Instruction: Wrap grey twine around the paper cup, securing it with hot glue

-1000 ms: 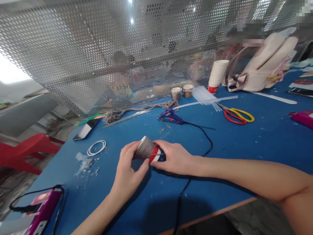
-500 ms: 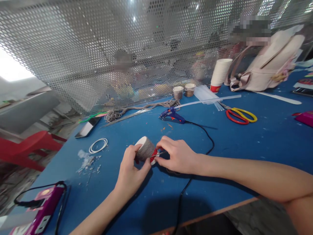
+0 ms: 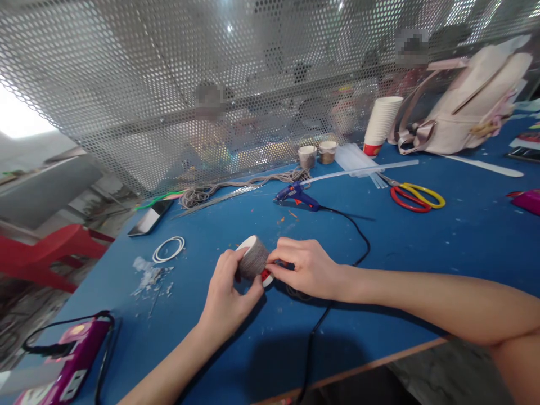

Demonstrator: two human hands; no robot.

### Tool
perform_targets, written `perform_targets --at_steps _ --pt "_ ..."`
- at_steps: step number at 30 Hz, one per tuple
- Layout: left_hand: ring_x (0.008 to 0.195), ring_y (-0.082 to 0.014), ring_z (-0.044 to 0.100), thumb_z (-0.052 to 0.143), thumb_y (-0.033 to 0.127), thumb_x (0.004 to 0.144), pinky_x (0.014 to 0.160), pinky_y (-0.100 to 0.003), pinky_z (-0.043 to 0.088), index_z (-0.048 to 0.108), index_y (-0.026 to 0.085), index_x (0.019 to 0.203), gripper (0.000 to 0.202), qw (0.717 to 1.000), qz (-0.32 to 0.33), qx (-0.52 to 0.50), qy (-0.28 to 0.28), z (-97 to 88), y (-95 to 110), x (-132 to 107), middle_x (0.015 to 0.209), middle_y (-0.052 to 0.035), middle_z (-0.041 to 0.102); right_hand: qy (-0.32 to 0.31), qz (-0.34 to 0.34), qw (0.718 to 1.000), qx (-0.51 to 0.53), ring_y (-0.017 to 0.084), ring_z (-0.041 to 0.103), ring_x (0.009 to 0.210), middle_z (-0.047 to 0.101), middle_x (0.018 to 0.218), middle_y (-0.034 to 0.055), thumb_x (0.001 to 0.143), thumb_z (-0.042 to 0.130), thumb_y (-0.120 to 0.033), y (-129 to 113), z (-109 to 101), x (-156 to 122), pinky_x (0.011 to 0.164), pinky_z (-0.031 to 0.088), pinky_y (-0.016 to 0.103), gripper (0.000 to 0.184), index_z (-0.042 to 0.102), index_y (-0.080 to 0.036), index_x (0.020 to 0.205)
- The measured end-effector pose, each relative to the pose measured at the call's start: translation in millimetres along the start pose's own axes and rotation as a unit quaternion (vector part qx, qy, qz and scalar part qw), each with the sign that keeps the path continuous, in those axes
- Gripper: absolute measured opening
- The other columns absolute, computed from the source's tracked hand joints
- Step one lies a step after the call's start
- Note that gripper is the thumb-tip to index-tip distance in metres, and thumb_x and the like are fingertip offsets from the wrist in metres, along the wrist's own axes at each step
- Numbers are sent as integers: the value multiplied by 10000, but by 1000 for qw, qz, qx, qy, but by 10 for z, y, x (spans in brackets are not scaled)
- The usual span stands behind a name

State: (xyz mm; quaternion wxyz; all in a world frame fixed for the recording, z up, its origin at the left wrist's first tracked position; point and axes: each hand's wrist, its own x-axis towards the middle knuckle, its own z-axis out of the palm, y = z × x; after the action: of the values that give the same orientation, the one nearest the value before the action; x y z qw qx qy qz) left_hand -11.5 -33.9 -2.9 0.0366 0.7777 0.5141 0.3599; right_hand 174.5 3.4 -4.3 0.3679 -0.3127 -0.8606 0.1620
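A paper cup (image 3: 255,260) lies tilted in my left hand (image 3: 230,287), whose fingers and thumb are closed around it. Grey cord is wound round most of its wall; a red printed strip and the white rim stay bare at the lower right end. My right hand (image 3: 301,267) pinches the grey cord against the cup, beside that red strip. The fingers partly hide the pinched cord. Some loose grey cord (image 3: 298,293) lies on the table under my right hand. Beyond the hands lies a blue glue gun (image 3: 297,197) with a long clear glue stick in it.
Scissors (image 3: 415,197), stacked paper cups (image 3: 383,126), two wrapped cups (image 3: 307,157) and a backpack (image 3: 459,112) stand or lie at the back. A phone (image 3: 149,218), white rings (image 3: 169,250) and a purple power strip (image 3: 80,360) are leftward. A black cable (image 3: 314,337) crosses the blue table.
My right hand has shifted slightly along the cup's edge with the cord. The cup has turned a little in my left hand, and less of the red strip shows.
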Motion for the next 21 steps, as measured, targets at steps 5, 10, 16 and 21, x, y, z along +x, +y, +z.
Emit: perform_targets --at_steps 5,10,16,21 --pt "637 -123 468 570 197 768 558 -243 407 511 203 1016 255 999 -32 -30 5 0 15 3 781 14 506 1 14 1000 15 118 583 676 647 762 6 859 568 -200 4 29 -9 614 391 215 105 665 -189 820" --pt "640 -123 467 576 209 768 572 -249 412 510 202 970 212 998 -40 -40 29 1 3 -15 771 15 500 14 -12 1000 5 117 578 650 645 755 11 868 557 -217 -3 35 -28 588 386 223 115 663 -183 838" --pt "688 -142 498 576 255 772 630 -279 442 487 207 938 195 992 -80 -74 61 10 -65 -13 783 9 488 -10 -204 974 -99 134 547 588 618 691 22 912 475 -267 -118 18 -110 543 359 280 232 637 -170 778" --pt "698 -137 502 570 268 780 646 -278 450 488 212 952 199 988 -101 -103 55 14 -90 9 798 12 488 12 -332 934 -131 146 514 538 594 631 14 892 492 -360 -214 -48 -164 510 352 313 262 630 -177 765"
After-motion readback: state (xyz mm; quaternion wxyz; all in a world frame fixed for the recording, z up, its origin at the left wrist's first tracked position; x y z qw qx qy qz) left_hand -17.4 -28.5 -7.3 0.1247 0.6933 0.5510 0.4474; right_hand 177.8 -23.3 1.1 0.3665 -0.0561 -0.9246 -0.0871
